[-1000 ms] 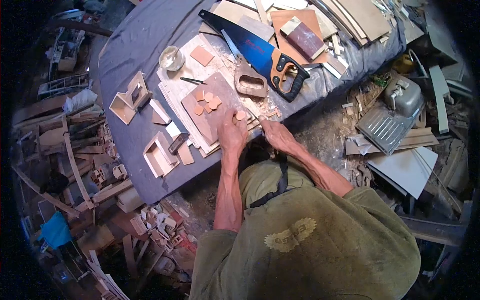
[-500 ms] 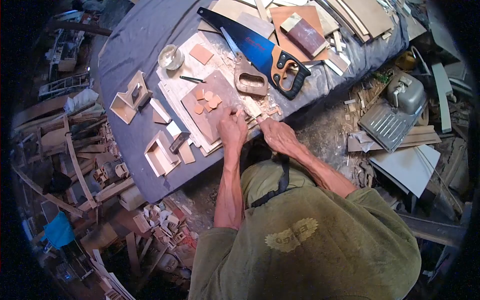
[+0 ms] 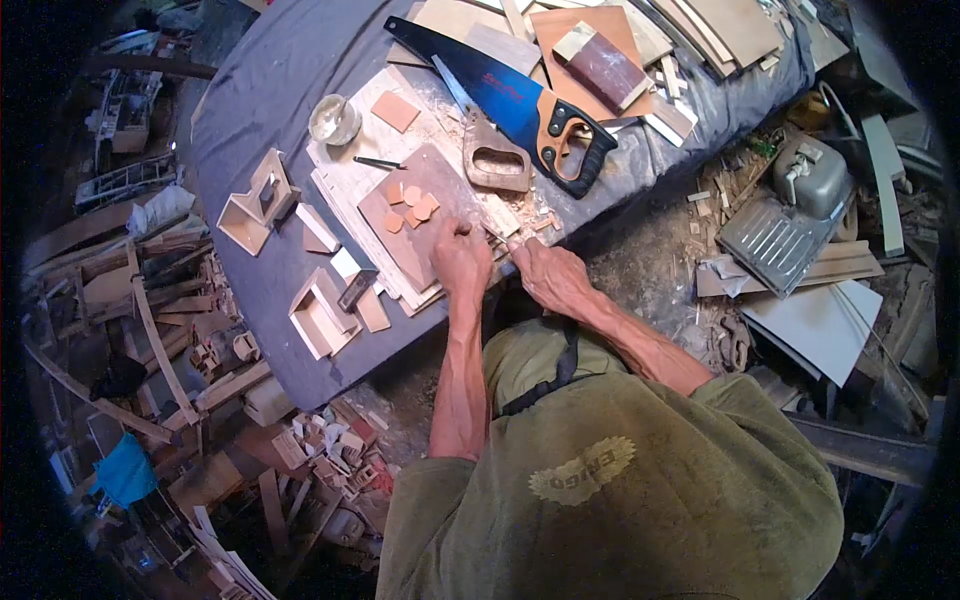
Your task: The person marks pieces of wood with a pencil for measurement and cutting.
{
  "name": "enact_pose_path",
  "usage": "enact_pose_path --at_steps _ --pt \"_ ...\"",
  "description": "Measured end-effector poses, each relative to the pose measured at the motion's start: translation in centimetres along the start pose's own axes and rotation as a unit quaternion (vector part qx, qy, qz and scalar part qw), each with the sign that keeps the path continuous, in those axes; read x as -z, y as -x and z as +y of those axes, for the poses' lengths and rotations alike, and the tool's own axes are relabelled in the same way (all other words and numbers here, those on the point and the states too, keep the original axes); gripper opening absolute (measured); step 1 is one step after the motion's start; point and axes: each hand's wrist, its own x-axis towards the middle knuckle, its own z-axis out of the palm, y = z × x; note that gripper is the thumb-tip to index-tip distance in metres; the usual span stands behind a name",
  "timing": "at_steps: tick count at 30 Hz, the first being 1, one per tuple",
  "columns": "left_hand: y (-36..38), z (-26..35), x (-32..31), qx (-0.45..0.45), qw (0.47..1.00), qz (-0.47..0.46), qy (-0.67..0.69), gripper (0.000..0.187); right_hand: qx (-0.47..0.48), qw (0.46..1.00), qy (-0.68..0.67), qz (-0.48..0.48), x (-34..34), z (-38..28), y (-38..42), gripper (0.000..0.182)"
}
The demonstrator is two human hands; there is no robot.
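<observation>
My left hand (image 3: 463,262) is closed, fingers curled together over the near edge of a brown flat panel (image 3: 412,172). What it pinches, if anything, is too small to make out. My right hand (image 3: 553,277) is closed too, its fingertips at the end of a pale wood strip (image 3: 498,212) by the board's edge; its grip is hidden. Several small orange-brown cut pieces (image 3: 411,206) lie on the panel. Under it is a stack of pale boards (image 3: 335,185). Beyond my hands rest a wooden-handled saw (image 3: 497,160) and a larger blue-bladed handsaw (image 3: 500,92).
On the cloth-covered table stand a glass jar (image 3: 335,121) and small wooden box frames (image 3: 258,203). A black pencil-like tool (image 3: 379,163) lies on the boards. A sanding block (image 3: 602,67) sits at the back. Wood scraps and a metal sink (image 3: 790,215) lie around the table.
My left hand has shifted slightly down and left, away from the wood strip. My right hand has dropped a little. The cut pieces sit a little differently on the panel.
</observation>
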Motion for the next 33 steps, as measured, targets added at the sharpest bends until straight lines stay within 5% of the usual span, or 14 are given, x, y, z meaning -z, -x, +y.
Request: enact_pose_path --at_steps 5,14,20,23,33 --pt "0.3 0.9 0.2 -0.005 1.000 0.014 -0.007 0.015 -0.076 0.996 -0.012 -0.045 0.5 -0.6 -0.4 0.035" --pt "0.3 1.5 0.4 -0.016 0.998 -0.006 -0.059 0.011 0.027 0.998 -0.021 -0.059 -0.7 1.1 -1.3 0.029" --pt "1.4 0.3 0.8 -0.093 0.995 -0.018 -0.018 0.027 0.027 0.991 -0.079 -0.107 -2.5 3.7 -1.9 0.025" --pt "1.6 0.9 0.9 -0.047 0.994 -0.063 -0.071 0.028 0.047 0.991 -0.070 -0.107 -1.9 3.6 -2.0 0.024" --pt "2.3 1.9 0.7 -0.067 0.998 0.015 0.008 0.031 0.055 0.998 -0.015 -0.015 -1.5 2.7 -0.3 0.027"
